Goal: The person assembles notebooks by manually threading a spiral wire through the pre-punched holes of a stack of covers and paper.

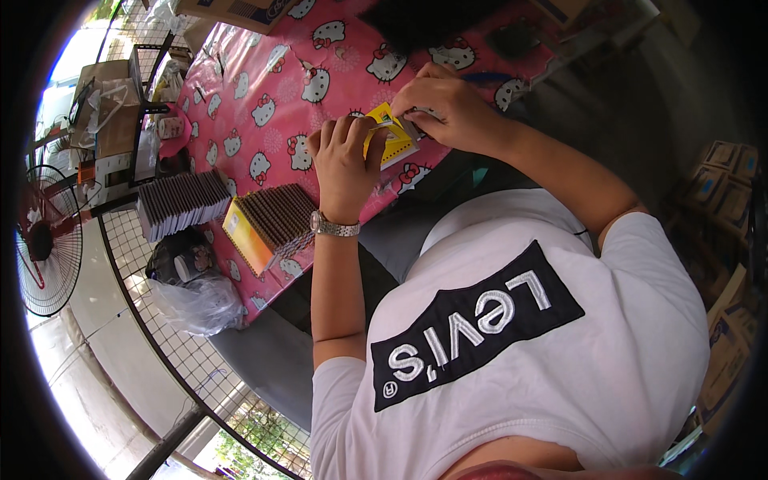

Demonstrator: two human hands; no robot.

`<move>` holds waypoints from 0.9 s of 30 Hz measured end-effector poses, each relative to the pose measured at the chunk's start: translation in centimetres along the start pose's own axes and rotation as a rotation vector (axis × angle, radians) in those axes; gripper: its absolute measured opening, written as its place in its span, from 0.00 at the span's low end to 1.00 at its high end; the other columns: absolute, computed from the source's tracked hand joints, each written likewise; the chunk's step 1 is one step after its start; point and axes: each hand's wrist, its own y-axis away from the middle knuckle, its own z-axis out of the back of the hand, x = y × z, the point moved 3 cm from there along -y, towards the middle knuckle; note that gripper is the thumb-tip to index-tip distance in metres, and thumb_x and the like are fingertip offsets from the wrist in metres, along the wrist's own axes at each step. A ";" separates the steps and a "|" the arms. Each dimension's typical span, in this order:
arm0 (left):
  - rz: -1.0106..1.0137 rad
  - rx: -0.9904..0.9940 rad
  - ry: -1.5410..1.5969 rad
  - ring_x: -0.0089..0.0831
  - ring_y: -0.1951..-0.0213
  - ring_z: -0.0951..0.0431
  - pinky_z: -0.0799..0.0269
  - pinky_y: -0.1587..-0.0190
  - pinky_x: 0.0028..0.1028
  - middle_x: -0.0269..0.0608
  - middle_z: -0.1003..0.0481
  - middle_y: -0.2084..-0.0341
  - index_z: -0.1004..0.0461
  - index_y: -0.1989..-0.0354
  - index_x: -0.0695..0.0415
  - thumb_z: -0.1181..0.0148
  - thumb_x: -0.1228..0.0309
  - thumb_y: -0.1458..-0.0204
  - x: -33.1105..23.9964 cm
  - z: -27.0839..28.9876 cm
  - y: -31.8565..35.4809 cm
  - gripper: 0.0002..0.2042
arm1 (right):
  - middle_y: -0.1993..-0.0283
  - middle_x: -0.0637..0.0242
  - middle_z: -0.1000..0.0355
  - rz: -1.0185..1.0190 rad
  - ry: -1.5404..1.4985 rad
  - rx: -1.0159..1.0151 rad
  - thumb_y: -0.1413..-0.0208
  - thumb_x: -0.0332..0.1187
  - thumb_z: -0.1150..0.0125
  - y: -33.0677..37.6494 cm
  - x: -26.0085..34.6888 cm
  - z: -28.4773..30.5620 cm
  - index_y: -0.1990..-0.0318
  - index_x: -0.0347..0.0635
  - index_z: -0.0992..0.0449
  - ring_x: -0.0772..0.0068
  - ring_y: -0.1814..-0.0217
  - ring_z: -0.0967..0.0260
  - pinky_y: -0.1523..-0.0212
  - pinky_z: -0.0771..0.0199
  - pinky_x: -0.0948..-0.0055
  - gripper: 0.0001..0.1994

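Observation:
A small yellow notebook point(398, 147) lies at the near edge of the pink table, with a row of dark holes along one side. My left hand point(346, 156), with a metal watch on the wrist, grips its left side with bent fingers. My right hand point(454, 110) is closed in a pinch at its far right corner. The fingers hide part of the notebook, and whether something thin is also pinched there is too small to tell. Left of my left forearm stand a row of spiral-bound notebooks point(272, 220) with a yellow-orange cover and a second row of notebooks point(180, 205).
A pink patterned cloth point(268, 84) covers the table. Cardboard boxes point(240, 11) sit at its far side, near a dark object point(424, 22). At the left are a clear plastic bag point(198, 302), a fan point(48, 240) and a wire mesh. More cartons point(724, 180) are stacked at the right.

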 end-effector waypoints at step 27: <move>-0.141 0.071 0.031 0.45 0.50 0.29 0.42 0.43 0.46 0.44 0.26 0.58 0.29 0.55 0.56 0.42 0.71 0.45 -2.0 0.8 0.3 0.11 | 0.55 0.56 0.26 -0.413 0.816 -0.094 0.49 0.49 0.33 5.0 -18.7 7.0 0.56 0.41 0.24 0.54 0.49 0.28 0.46 0.31 0.53 0.22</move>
